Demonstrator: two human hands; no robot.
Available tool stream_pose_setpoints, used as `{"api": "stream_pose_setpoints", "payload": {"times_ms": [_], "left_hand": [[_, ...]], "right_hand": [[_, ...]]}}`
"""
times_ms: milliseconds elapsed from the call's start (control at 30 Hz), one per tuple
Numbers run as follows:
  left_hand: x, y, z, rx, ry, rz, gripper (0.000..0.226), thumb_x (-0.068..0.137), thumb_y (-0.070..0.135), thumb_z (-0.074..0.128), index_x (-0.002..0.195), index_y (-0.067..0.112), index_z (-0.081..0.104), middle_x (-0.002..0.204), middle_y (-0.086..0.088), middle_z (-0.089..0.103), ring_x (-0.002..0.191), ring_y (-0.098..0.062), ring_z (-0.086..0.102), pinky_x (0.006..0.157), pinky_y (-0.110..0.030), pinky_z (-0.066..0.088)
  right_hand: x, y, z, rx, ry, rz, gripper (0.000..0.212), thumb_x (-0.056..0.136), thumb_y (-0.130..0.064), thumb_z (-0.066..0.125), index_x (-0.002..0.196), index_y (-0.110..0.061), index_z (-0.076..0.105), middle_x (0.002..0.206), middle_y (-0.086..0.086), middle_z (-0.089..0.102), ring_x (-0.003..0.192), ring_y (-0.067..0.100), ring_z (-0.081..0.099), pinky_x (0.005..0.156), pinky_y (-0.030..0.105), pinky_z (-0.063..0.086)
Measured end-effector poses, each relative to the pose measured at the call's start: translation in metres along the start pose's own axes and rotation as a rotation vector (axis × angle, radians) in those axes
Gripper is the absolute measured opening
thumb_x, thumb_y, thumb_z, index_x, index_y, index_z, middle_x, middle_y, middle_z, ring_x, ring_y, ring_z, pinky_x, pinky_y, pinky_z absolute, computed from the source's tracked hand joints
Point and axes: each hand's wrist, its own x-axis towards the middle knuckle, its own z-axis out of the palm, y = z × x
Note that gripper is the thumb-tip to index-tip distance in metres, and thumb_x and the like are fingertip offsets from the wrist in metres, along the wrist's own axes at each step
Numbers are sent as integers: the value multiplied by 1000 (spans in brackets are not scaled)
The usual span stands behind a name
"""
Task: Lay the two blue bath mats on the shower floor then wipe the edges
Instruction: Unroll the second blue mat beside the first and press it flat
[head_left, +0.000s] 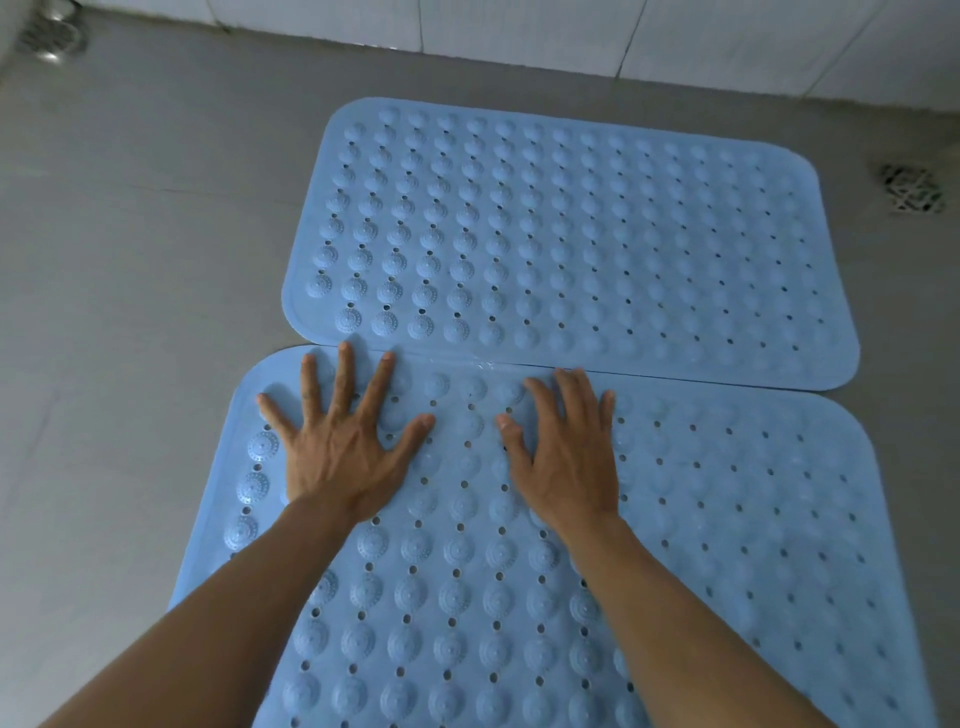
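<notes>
Two blue bath mats with raised bumps and drain holes lie flat on the grey shower floor (130, 260). The far mat (597, 234) lies near the wall. The near mat (727, 545) lies in front of it, and their long edges meet in the middle. My left hand (340, 447) presses flat on the near mat's far left part, fingers spread, fingertips at the seam. My right hand (569, 452) presses flat beside it, fingers straight, near the same edge.
A white tiled wall (519, 31) runs along the back. A round floor drain (49, 39) sits at the far left corner. A square drain grate (911, 189) sits right of the far mat. Bare grey floor stretches to the left.
</notes>
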Motion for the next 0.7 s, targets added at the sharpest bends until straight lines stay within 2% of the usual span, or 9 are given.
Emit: {"api": "stream_pose_setpoints", "payload": {"times_ms": [67,167,233,300,400,467,533,600,700], "left_hand": [[0,1,0,18,-6,-6,82,83,87,-1,155,48,-10,168,5,-12,153,-29,-16,113,-72,-6],[1,0,0,11,0,1,82,85,86,0,156,46,-7,168,4,-9,153,-26,-16,116,-69,-7],[0,0,2,-19,18,48,78,89,81,4,158,44,-2,168,3,-4,155,-26,-9,118,-67,-3],[0,0,3,-16,30,124,69,94,75,5,157,46,0,169,2,1,155,-26,-2,118,-67,1],[2,1,4,25,20,158,61,96,70,3,153,54,-6,169,3,2,155,-26,-2,117,-68,-1],[2,2,4,33,21,159,60,96,70,4,153,54,-8,169,4,-1,155,-26,-4,117,-68,-2],[1,2,4,34,18,147,60,97,69,4,153,53,-9,168,4,-5,155,-25,-8,117,-68,-3],[0,6,2,58,-14,139,60,99,66,5,154,50,-10,168,3,-9,154,-25,-12,116,-69,-5],[-4,20,-4,58,-32,109,60,102,55,14,159,40,1,168,-5,-5,154,-29,-9,117,-69,-3]], "right_hand": [[-4,3,-1,-46,-54,-27,64,101,-57,29,150,-17,41,159,12,34,151,28,22,124,55,10],[-7,10,-2,-60,-177,-63,70,101,-60,16,160,-21,14,168,7,6,155,20,-3,124,49,-7],[-7,11,-5,-72,-202,-72,71,101,-59,14,160,-21,11,168,7,0,155,21,-6,124,51,-6],[-4,9,-8,-83,-197,-55,72,100,-58,18,161,-20,13,169,7,1,154,25,3,123,54,2],[7,5,-14,-204,-174,-66,78,93,-59,24,160,-20,17,166,4,19,139,31,29,113,57,24],[15,4,-20,-243,-198,-71,80,90,-60,19,159,-19,20,164,2,22,133,30,33,107,57,27],[18,7,-21,-237,-212,-90,79,91,-61,18,159,-21,19,165,1,20,135,29,31,109,56,26],[14,16,-25,-180,-243,-122,78,94,-63,23,160,-22,15,166,-1,14,142,27,24,115,54,19],[3,39,-30,1,-314,-199,77,101,-56,36,161,-19,3,169,1,-3,154,19,-1,125,47,3]]}}
